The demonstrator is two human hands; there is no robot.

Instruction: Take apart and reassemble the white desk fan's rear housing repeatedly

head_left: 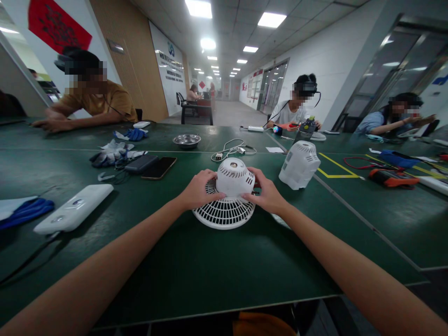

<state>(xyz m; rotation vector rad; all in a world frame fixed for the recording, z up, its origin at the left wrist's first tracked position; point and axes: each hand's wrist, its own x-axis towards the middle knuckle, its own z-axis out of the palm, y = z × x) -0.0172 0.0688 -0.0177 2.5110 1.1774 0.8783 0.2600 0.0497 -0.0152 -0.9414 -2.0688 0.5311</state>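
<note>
A white fan head (234,179) rests on the green table in front of me, its round grille (226,215) facing down and its slotted motor housing on top. My left hand (200,189) grips the housing from the left, thumb low over the grille. From the right, my right hand (268,192) holds the same housing, with its fingertips hidden behind. A small dark part shows by the right fingers, too small to name. Just beyond that hand stands a white plastic housing (300,164) with rounded edges. Partly under my right forearm lies a flat white piece (281,221).
Behind the fan are a coiled white cable (231,148) and a metal bowl (186,141). To the left lie a phone (159,168), gloves (110,154) and a white power bank (74,208). An orange multimeter (392,178) is at right. Several people sit around the table.
</note>
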